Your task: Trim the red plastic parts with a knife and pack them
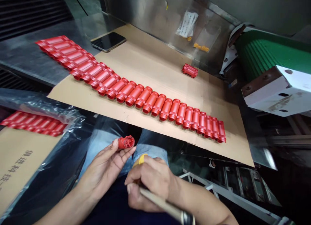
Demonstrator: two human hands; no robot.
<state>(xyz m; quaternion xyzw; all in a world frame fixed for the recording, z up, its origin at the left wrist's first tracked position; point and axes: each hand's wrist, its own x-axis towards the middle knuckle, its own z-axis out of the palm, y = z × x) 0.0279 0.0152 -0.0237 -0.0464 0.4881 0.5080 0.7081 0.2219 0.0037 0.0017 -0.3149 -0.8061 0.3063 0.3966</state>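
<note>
In the head view, my left hand (107,163) has its thumb and fingers closed round a short red plastic tube piece (127,141). The piece's open end, with ribs inside, faces the camera. Close by on the right, my right hand (150,179) is wrapped round a slim pale-shafted tool (157,200) with a dark and silver end. Something yellow (141,159) shows at its fingers; I cannot tell whether it belongs to the tool. A long row of red tubes (145,98) lies side by side on a cardboard sheet (155,69), beyond both hands.
A phone (109,41) lies at the back left. One separate red piece (190,70) sits at the back right, near bags with yellow rings (201,47). A green conveyor belt (272,51) is on the right. Left, a plastic-lined carton (21,160) holds more red tubes.
</note>
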